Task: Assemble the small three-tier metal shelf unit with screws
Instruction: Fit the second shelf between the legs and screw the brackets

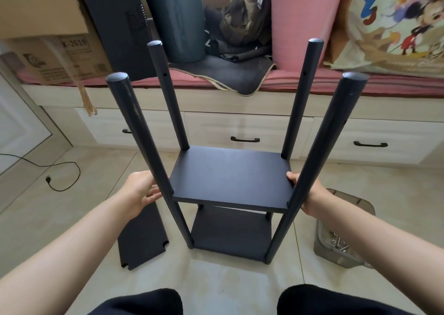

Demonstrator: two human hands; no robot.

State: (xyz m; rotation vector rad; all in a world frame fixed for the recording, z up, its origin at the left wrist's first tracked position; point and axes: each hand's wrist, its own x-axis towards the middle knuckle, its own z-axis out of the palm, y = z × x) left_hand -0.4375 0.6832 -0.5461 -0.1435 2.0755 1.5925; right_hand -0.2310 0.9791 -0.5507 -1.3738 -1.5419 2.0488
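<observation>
I look down from the head camera at a dark metal shelf unit standing upright on the tiled floor, just in front of my knees. Four round posts rise toward me. Two shelf panels sit between them: a middle shelf and a bottom shelf near the floor.

My left hand rests against the left edge of the middle shelf, fingers fairly straight and apart, partly behind the near left post. My right hand holds the right edge, thumb on top; its fingers are hidden behind the near right post, so I cannot tell how tightly they curl. I judge both hands are steadying or levelling this shelf so its corner notches meet the posts.

The third shelf panel lies flat on the floor to the left of the unit, so the top tier looks unfitted. A clear plastic box with screws sits on the floor at the right, within reach.

I cannot see whether screws already secure the two fitted shelves. The screw holes in the two far posts are open.
</observation>
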